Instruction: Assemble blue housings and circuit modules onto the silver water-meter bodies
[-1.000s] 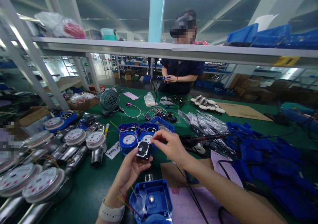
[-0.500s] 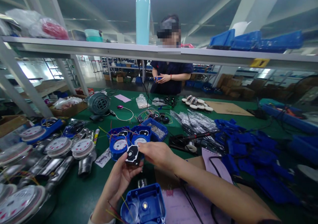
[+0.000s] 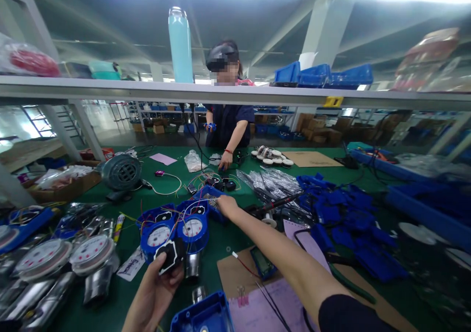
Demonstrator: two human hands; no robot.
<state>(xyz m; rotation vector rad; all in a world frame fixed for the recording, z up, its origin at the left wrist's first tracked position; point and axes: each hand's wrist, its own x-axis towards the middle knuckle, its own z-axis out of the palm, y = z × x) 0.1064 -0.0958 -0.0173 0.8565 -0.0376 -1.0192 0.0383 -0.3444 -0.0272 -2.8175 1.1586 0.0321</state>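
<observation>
My left hand (image 3: 158,285) holds a black square part with a white edge (image 3: 171,256), thumb on its face, in front of two blue meter housings with white dials (image 3: 192,228). Stretched forward, my right hand (image 3: 226,206) is at a blue tray of small metal screws (image 3: 212,200); its fingertips are hidden in the tray, so their closure cannot be made out. An open blue housing (image 3: 206,316) lies at the bottom edge.
Metal-bodied meters (image 3: 91,256) lie at the left. Blue plastic parts (image 3: 342,214) are heaped at the right, near plastic bags (image 3: 272,187). Across the table, a person's hand (image 3: 225,160) reaches down among black parts. A shelf (image 3: 235,94) spans above.
My right hand has left the black part and reached forward to the screw tray. My left hand still holds the part. The view has shifted right, and the other person has reached down to the table.
</observation>
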